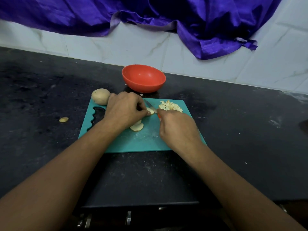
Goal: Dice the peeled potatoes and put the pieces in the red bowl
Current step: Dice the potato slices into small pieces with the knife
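On a teal cutting board (145,140) my left hand (124,110) pinches a potato slice (150,111) with curled fingertips. My right hand (176,127) grips a small knife (150,106) with a red handle, its blade lying across that slice. Two more slices (137,126) lie just below my left hand. A pile of diced potato pieces (170,106) sits at the board's far right corner. A whole potato (100,96) rests at the board's far left corner. The red bowl (143,78) stands behind the board, and nothing shows inside it.
A small potato scrap (63,119) lies on the dark countertop (241,124) left of the board. A white tiled wall (116,45) runs behind the bowl, with purple cloth (166,12) hanging over it. The counter's front edge and metal handles (128,217) are below.
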